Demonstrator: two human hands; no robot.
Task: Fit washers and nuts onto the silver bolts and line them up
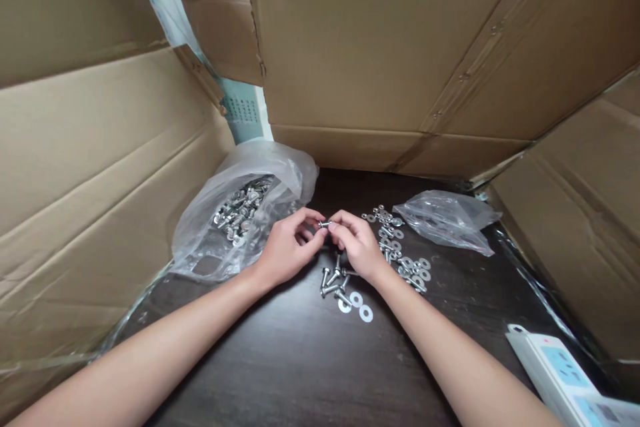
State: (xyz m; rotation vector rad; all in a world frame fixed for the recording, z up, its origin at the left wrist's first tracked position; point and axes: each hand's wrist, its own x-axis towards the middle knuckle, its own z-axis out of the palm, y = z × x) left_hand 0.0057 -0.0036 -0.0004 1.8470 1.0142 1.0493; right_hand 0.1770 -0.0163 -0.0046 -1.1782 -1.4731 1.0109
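Between the fingertips of both hands a small metal bolt (325, 224) lies roughly level above the table. My left hand (293, 243) pinches it at one end, and my right hand (356, 240) closes on the other. Whether a nut or washer sits on it is too small to tell. Just below the hands is a loose group of bolts (331, 280), with a few flat washers (366, 313) beside them. To the right of my right hand spreads a larger pile of bolts and washers (395, 247), partly hidden by that hand and wrist.
A clear plastic bag (295, 170) of assembled-looking bolts (243, 210) lies open at the left. Another clear bag (450, 217) lies flat at the right. A white power strip (555, 367) sits at the front right. Cardboard walls (380, 33) enclose the dark table (280, 360).
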